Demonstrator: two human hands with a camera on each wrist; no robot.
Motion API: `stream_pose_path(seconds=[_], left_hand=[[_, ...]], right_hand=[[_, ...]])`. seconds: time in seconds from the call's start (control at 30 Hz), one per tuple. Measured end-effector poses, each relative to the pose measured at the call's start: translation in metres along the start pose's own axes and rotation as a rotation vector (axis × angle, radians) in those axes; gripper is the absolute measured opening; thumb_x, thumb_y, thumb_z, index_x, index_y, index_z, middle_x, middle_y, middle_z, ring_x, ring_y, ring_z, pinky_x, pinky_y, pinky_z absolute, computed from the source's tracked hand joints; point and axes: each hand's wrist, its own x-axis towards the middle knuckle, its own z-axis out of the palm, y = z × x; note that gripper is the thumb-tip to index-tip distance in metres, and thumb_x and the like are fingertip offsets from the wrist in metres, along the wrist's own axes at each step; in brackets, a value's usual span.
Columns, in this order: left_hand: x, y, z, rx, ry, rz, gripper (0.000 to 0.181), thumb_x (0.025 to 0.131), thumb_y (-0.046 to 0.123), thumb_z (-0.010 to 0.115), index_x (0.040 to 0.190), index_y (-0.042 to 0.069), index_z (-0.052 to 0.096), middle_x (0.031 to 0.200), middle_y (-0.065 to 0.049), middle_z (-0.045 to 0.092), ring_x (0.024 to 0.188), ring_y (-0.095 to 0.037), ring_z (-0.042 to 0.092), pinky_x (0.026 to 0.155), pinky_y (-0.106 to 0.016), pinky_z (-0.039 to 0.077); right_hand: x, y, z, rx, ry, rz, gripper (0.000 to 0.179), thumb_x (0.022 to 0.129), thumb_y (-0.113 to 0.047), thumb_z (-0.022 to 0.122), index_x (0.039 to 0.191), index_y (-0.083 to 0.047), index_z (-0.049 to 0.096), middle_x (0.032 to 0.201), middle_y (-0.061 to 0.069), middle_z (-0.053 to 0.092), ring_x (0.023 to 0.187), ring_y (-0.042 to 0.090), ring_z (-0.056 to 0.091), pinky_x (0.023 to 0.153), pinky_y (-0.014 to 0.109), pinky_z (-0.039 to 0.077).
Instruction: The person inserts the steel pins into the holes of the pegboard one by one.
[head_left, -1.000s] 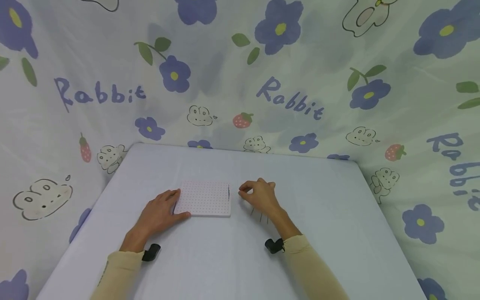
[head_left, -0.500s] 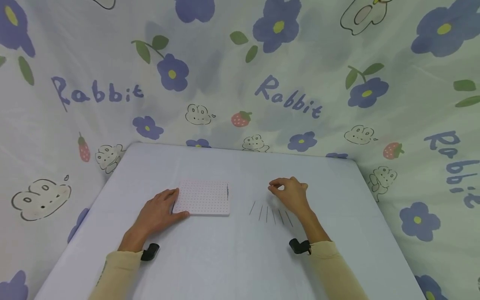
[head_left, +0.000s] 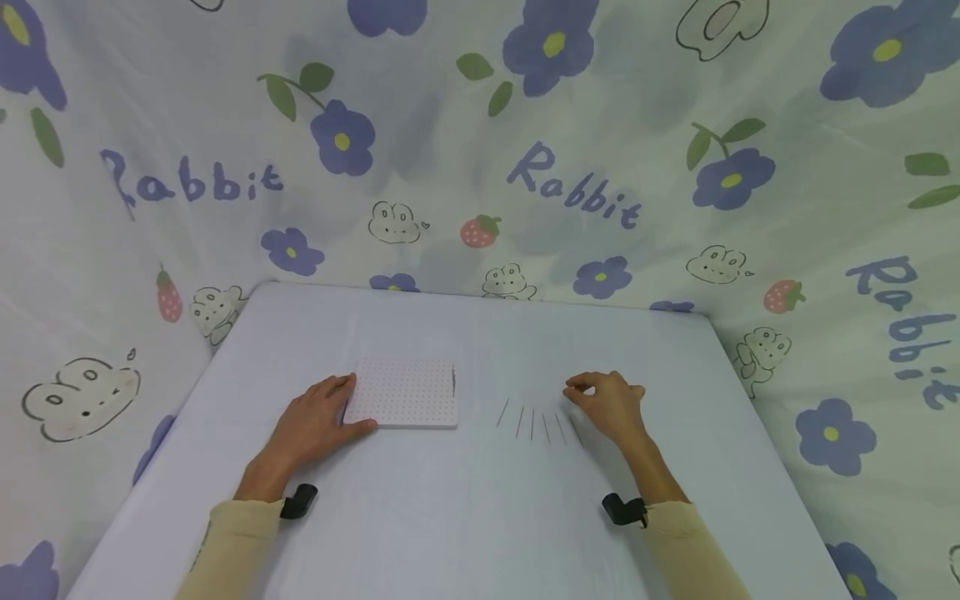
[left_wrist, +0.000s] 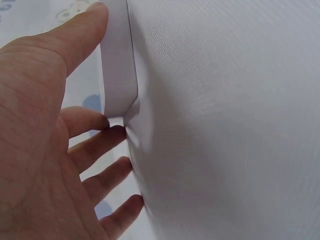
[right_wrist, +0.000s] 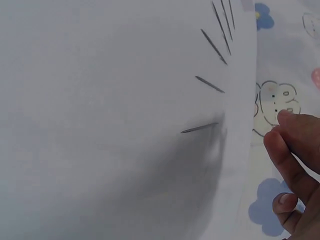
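Observation:
My left hand (head_left: 312,419) lies at the left side of a white board (head_left: 408,392) dotted with rows of small holes. Its fingers touch the left edge and the thumb lies along the front edge. In the left wrist view, fingertips (left_wrist: 102,122) meet the board's corner (left_wrist: 117,75). Thin dark upright pieces (head_left: 453,380) stand along the board's right edge. Several thin dark needles (head_left: 532,423) lie fanned out on the table, right of the board. My right hand (head_left: 611,406) hovers just beyond the rightmost needle (right_wrist: 200,128), thumb and index tips close together, nothing visible between them.
A white cloth covers the table (head_left: 480,517). Behind and around it hangs a curtain (head_left: 420,125) printed with flowers, rabbits and strawberries. A black wrist camera (head_left: 300,502) is on the left wrist, another black camera (head_left: 624,508) on the right.
My right hand has moved right, from beside the board to past the needles, uncovering them. The left hand and the board stay put; the head view has tilted slightly.

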Motion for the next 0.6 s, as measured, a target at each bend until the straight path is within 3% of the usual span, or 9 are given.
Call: stream_pose_path(seconds=[0.23,0.6], left_hand=[[0.0,0.001,0.0,0.002,0.003,0.006,0.093,0.086,0.056,0.073,0.149,-0.006,0.042,0.149,-0.028,0.044,0.135,-0.05,0.041,0.104,-0.069,0.036],[0.001,-0.001,0.001,0.001,-0.002,-0.003,0.095,0.086,0.058,0.072,0.149,-0.006,0.042,0.15,-0.027,0.043,0.136,-0.049,0.041,0.105,-0.068,0.036]], right_hand=[[-0.018,0.006,0.004,-0.097,-0.053,0.049,0.024,0.091,-0.038,0.074,0.107,-0.02,0.079,0.097,-0.006,0.077,0.093,0.025,0.061,0.079,0.051,0.031],[-0.036,0.014,0.017,-0.151,-0.065,0.115,0.025,0.086,-0.04,0.078,0.104,-0.023,0.08,0.1,-0.004,0.077,0.092,0.025,0.062,0.077,0.051,0.032]])
